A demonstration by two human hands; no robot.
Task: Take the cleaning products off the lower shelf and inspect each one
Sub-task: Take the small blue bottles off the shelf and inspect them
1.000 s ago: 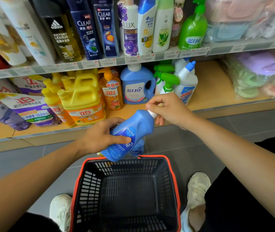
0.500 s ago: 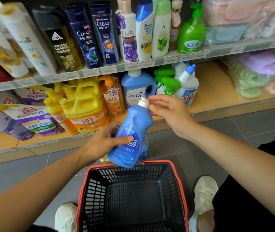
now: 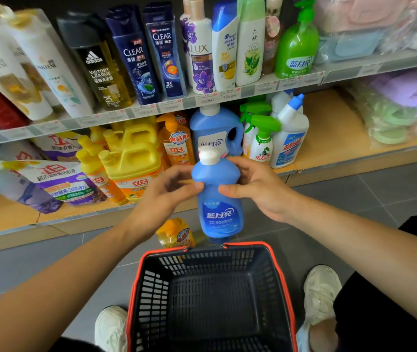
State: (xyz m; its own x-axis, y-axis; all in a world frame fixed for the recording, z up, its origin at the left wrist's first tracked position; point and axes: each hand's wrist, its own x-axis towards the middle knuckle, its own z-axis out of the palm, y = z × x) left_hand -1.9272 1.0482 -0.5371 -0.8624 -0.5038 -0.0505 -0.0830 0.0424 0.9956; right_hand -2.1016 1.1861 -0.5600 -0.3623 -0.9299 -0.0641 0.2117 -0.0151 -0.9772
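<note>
An orange bottle (image 3: 175,235) on the floor is partly hidden behind the basket (image 3: 276,265). At frame centre, above it, the upright blue bottle (image 3: 219,207) is gripped at its waist by curled fingers (image 3: 238,164) of the blurred left hand (image 3: 161,199) and the right hand (image 3: 263,191).

Grey floor tiles (image 3: 355,199) are stretching below and right of the right hand (image 3: 261,191), pale grout lines crossing them. Beyond both hands a store rack is standing in two tiers. The lower shelf (image 3: 329,123), a pale wooden board with a metal front edge, is sitting just above the floor. The upper shelf (image 3: 393,65), above the left hand (image 3: 161,199), is carrying a rail of price tags (image 3: 172,104). A dark back panel (image 3: 88,3) is showing at the top. Soft, even light is falling throughout.
</note>
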